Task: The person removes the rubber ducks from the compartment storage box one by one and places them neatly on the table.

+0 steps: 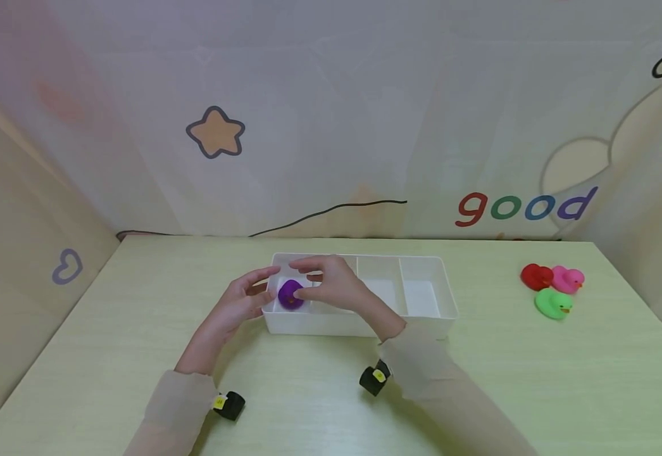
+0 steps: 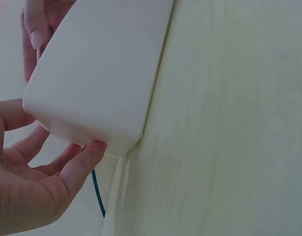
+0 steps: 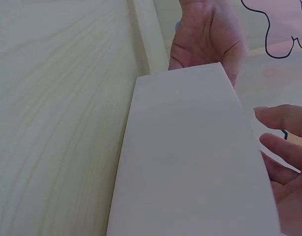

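Observation:
A white divided tray (image 1: 319, 324) lies lengthwise on the table. In its leftmost compartment sits a purple rubber duck (image 1: 290, 292). My left hand (image 1: 242, 303) is at the tray's left end, fingers loosely bent and spread. In the left wrist view, a fingertip of the left hand (image 2: 43, 187) rests on the tray's end wall and the thumb is at the rim. Over the left compartments reaches my right hand (image 1: 337, 284), its thumb overlapping the duck in the head view. The right wrist view has the right hand (image 3: 288, 162) with fingers apart behind the tray wall.
On the table's right side a red duck (image 1: 536, 277), a pink duck (image 1: 568, 278) and a green duck (image 1: 554, 304) are grouped together. A printed curtain (image 1: 331, 126) hangs behind the table. Each sleeve carries a black wrist camera (image 1: 374, 378).

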A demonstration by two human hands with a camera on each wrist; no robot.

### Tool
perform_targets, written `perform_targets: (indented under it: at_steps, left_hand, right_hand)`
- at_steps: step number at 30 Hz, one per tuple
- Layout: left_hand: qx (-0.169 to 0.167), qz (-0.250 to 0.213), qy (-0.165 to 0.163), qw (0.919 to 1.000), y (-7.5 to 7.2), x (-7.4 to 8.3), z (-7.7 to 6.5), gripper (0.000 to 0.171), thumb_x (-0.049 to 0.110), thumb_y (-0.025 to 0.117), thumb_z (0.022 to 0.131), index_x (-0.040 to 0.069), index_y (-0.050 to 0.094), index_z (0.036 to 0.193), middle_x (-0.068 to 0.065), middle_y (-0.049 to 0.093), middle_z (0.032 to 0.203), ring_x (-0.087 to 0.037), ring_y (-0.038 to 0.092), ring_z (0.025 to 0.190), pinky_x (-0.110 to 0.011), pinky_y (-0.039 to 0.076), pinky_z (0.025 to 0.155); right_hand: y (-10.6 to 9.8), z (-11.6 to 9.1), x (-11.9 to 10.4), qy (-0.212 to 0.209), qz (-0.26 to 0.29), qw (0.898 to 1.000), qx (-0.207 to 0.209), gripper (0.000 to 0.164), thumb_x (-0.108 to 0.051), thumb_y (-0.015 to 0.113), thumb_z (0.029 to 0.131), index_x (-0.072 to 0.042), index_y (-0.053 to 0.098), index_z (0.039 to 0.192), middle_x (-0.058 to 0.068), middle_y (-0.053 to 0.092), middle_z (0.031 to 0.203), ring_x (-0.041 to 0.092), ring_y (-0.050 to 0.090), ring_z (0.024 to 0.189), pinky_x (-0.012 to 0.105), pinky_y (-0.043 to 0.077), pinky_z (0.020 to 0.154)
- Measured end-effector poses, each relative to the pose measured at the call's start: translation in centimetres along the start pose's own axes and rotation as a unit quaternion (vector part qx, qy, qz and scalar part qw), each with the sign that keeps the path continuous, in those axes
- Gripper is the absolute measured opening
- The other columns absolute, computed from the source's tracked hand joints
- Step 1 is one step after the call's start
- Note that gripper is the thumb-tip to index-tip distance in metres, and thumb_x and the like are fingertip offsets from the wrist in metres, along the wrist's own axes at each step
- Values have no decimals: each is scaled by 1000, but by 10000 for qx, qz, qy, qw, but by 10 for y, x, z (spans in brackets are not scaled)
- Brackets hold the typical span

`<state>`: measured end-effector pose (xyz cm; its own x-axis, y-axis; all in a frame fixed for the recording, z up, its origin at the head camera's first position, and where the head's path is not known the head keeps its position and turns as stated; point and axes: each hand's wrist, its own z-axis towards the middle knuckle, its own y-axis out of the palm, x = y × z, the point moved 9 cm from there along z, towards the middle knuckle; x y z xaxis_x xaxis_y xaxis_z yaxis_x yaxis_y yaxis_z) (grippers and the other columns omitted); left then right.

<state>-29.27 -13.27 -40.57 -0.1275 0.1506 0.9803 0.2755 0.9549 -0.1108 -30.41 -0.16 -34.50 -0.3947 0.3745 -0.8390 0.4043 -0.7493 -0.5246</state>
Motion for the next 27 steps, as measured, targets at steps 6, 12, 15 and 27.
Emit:
perform_targets:
  at_steps: [6,12,15,27]
  left_hand:
    - [23,14,0,10000,-1,-1,1,48,6,50,91,9,38,137,-19,34,142,-35,37,126,-49,40,94]
    - [14,43,-18,10000,-1,-1,0,48,8,51,91,11,38,137,-16,33,142,-35,35,127,-49,39,95]
    - [23,39,-22,10000,0,-1,0,48,8,51,91,11,38,137,-16,34,141,-35,35,127,-48,40,94]
    - [21,67,4,10000,-1,0,0,49,8,53,90,9,39,137,-17,33,142,-34,36,127,-48,40,93]
  right_hand:
    - [15,12,-3,-23,-604,9979,-225,43,-2,70,76,5,58,117,16,58,119,29,54,111,34,47,88]
    - [28,20,-8,9,-1799,9818,-610,37,-2,68,76,5,62,112,16,64,110,23,60,92,22,47,72]
    - [36,22,-9,22,-2493,9646,-860,29,-3,67,76,3,66,105,10,68,90,16,52,71,18,35,56]
    - [50,28,-15,64,-4195,9049,-712,15,-6,66,78,-8,56,67,-2,43,57,12,39,56,18,28,45]
